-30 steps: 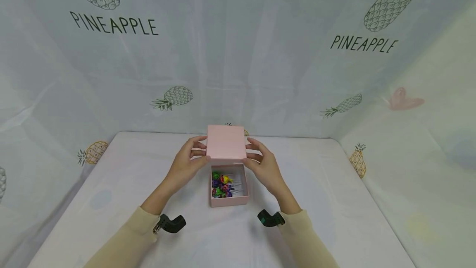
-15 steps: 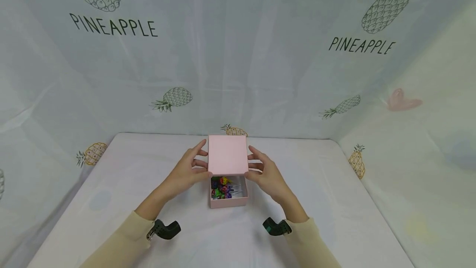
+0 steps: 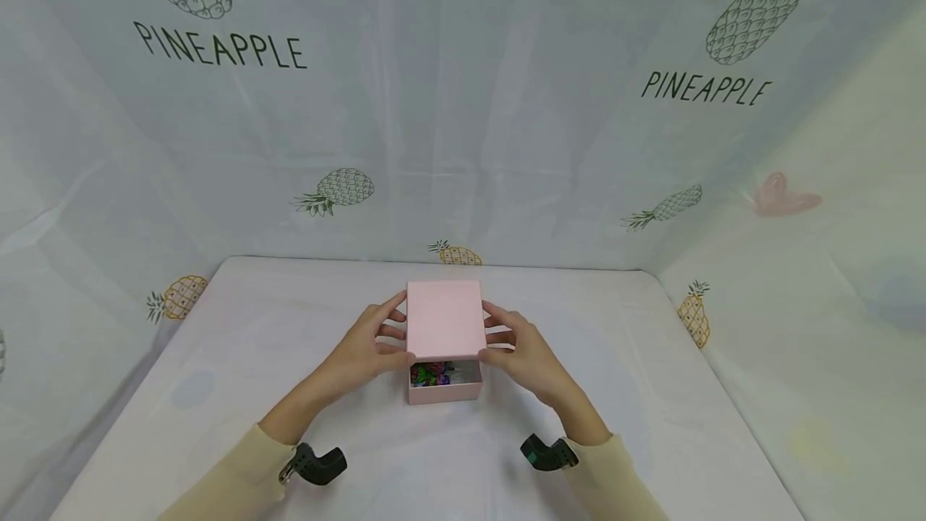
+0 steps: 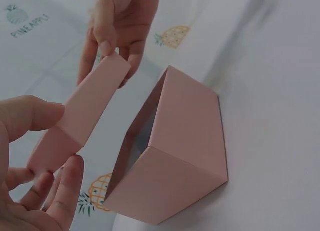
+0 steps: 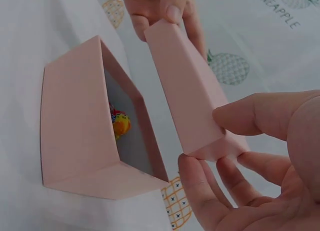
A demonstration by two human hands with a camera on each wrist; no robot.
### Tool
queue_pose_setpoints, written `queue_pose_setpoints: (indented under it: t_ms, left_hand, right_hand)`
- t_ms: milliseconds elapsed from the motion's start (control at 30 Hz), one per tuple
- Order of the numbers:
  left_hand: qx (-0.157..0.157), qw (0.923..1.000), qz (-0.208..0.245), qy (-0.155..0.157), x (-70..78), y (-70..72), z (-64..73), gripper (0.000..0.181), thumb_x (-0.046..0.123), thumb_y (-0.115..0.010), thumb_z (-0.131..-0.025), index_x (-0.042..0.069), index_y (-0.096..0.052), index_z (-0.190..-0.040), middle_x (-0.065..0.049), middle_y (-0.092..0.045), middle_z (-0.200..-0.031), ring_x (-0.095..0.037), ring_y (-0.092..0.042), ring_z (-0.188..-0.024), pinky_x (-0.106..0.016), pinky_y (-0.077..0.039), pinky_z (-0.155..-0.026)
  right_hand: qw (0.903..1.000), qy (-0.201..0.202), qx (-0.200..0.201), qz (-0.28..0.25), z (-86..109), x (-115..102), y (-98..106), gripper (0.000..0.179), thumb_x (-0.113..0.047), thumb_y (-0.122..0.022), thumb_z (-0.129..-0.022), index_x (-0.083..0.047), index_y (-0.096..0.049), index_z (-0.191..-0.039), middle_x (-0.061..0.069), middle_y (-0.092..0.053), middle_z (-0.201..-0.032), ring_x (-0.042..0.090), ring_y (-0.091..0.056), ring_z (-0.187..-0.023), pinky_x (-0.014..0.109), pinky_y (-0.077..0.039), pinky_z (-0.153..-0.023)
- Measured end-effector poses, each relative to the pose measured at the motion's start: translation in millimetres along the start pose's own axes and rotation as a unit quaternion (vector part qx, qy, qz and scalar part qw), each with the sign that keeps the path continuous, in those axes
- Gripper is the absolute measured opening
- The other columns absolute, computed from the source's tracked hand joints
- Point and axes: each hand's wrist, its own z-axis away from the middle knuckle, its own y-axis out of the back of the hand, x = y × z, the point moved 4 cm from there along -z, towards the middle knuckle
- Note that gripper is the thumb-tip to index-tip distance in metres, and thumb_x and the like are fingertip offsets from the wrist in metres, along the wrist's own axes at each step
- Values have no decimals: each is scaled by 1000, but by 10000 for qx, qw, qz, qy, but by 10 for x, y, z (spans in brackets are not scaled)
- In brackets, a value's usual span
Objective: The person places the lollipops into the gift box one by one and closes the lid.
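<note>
A pink square box lid is held level between both hands, over the back part of a matching pink box. My left hand grips its left side, thumb at the front corner and fingers along the edge. On the opposite side my right hand grips it the same way. Both wrist views show a gap between the lid and the box rim. Inside the box lie colourful wrapped lollipops, partly hidden under the lid; one yellow and red wrapper shows in the right wrist view.
The box stands on a table with a white cloth. Behind it rises a pale curtain printed with pineapples, meeting the table's back edge. Black wrist cameras stick out from both sleeves.
Both hands have brought the lid down and toward the person, so it now covers more of the box and hides most of the lollipops. The box has stayed in place.
</note>
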Motion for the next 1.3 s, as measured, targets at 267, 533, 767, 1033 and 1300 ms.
queue_pose_setpoints:
  t_ms: [267,533,767,1033,1300]
  left_hand:
    - [-221,9994,206,156,-68,-47,74,104,10,-87,-88,22,-24,-171,-14,-45,-144,-24,-63,-118,-28,-57,-97]
    - [-319,9992,132,205,-148,-76,126,101,15,-86,-89,17,-25,-170,-16,-47,-143,-25,-64,-120,-33,-57,-95]
    - [-376,9988,91,302,-210,-94,165,100,20,-86,-90,17,-26,-170,-17,-47,-144,-25,-64,-120,-33,-56,-92]
    - [-394,9983,170,388,-268,-110,189,99,20,-86,-90,16,-28,-169,-17,-48,-145,-25,-64,-120,-33,-55,-90]
    - [-438,9978,277,403,-313,-131,203,99,19,-86,-89,13,-28,-169,-17,-49,-144,-25,-64,-119,-33,-55,-89]
  right_hand:
    - [9993,-192,-96,294,71,66,-8,78,-3,-77,-94,-13,-44,-163,14,-56,-138,31,-64,-121,49,-55,-103]
    - [9984,-245,-334,385,120,138,-36,76,-6,-77,-95,-10,-44,-162,13,-57,-138,29,-64,-118,46,-55,-99]
    - [9971,-310,-524,451,126,192,-46,75,-8,-78,-95,-8,-44,-162,13,-58,-138,29,-64,-118,39,-55,-94]
    - [9960,-364,-677,449,130,228,-37,76,-10,-79,-95,-10,-44,-162,12,-58,-137,26,-64,-117,36,-55,-91]
    - [9956,-404,-690,492,142,249,-53,76,-9,-80,-94,-9,-45,-161,12,-59,-137,27,-64,-118,37,-55,-88]
